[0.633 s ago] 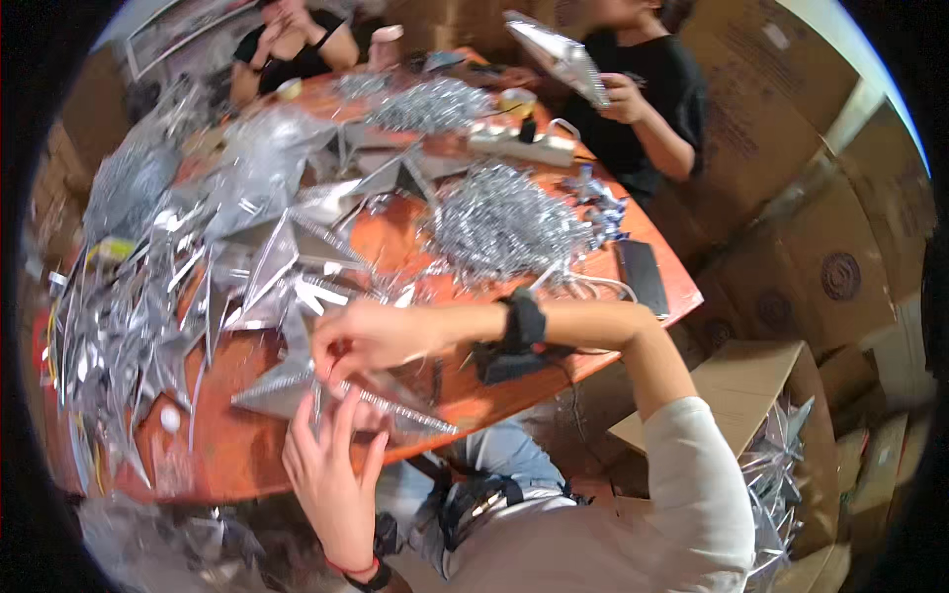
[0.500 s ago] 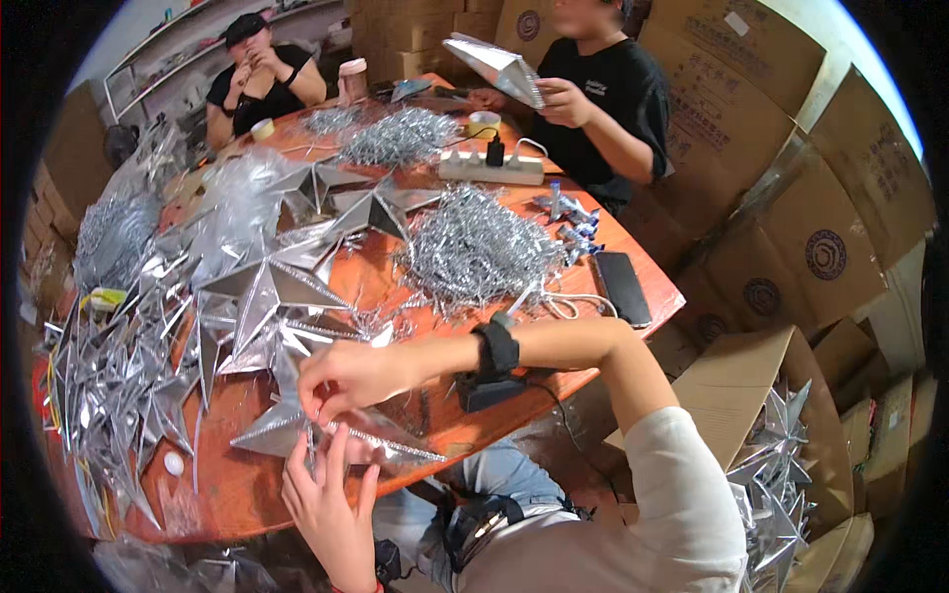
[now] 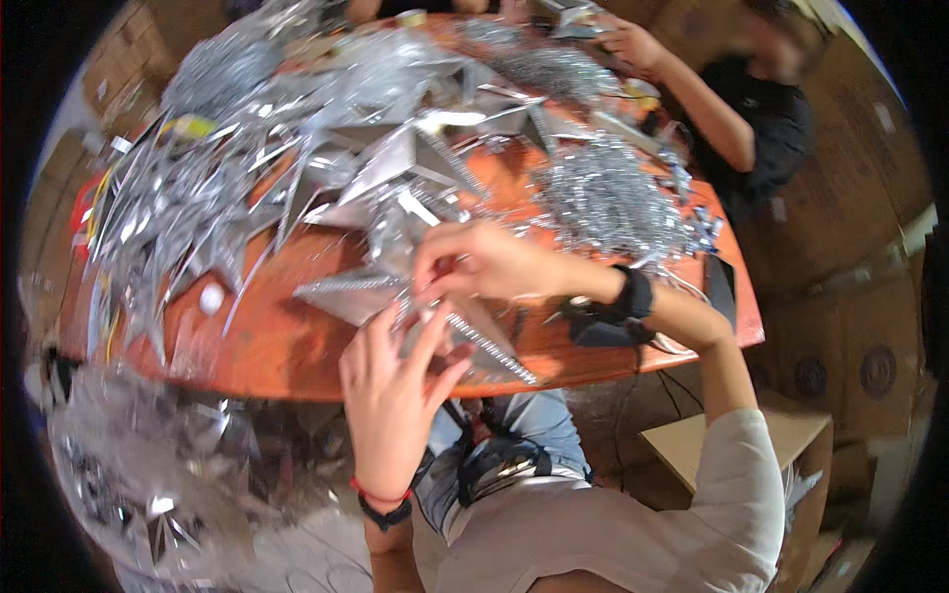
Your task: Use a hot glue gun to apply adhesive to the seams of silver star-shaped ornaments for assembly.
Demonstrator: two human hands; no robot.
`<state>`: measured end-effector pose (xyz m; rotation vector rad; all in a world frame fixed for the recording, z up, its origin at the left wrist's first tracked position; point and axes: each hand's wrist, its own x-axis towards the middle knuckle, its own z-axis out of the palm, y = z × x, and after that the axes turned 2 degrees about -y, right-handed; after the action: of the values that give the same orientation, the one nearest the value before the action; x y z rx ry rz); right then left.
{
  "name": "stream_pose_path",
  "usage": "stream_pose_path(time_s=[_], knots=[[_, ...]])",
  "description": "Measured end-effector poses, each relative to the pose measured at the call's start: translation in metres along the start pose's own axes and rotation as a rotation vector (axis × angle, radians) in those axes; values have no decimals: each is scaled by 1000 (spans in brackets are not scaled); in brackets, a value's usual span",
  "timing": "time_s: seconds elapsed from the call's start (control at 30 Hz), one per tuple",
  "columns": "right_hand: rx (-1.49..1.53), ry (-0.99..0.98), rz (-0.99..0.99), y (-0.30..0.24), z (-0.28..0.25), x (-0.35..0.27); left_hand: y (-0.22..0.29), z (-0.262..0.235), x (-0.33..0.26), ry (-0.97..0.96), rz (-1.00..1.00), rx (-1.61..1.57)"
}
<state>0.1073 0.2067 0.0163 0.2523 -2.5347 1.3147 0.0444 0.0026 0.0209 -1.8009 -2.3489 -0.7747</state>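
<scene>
A silver foil star point(image 3: 351, 295) with beaded trim along its edges lies near the table's front edge, its middle covered by my fingers. My left hand point(image 3: 390, 381) grips it from the near side, fingers stretched partly over it and the thumb apart. Over the star's centre my right hand point(image 3: 474, 262) is closed in a pinch, fingertips close to my left index finger. Whatever lies between those right fingertips is too small and blurred to name. Just beyond stands another large silver star point(image 3: 410, 163).
Many silver stars point(image 3: 213, 222) pile up on the left. A tinsel heap point(image 3: 613, 198) sits at right, near a black phone point(image 3: 720, 282). A white round object point(image 3: 212, 298) rests at left. Clear plastic bags point(image 3: 109, 445) lie below the table. Across it, a person's hand point(image 3: 633, 44) reaches in.
The view has swung down and left, so the table sits higher in it. Both my hands stay at the star's middle. The person across has lowered the silver piece toward the table.
</scene>
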Motion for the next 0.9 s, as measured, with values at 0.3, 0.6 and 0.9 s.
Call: stream_pose_path(time_s=[0.3, 0.6, 0.9], knots=[[-98, -33, -43, -10, 6, 10, -14, 2, -13, 39, -1, 15], [-110, -49, -19, -11, 4, 9, -13, 3, -12, 56, 10, -8], [-119, -42, -36, -9, 5, 11, -15, 4, -12, 57, 7, -3]])
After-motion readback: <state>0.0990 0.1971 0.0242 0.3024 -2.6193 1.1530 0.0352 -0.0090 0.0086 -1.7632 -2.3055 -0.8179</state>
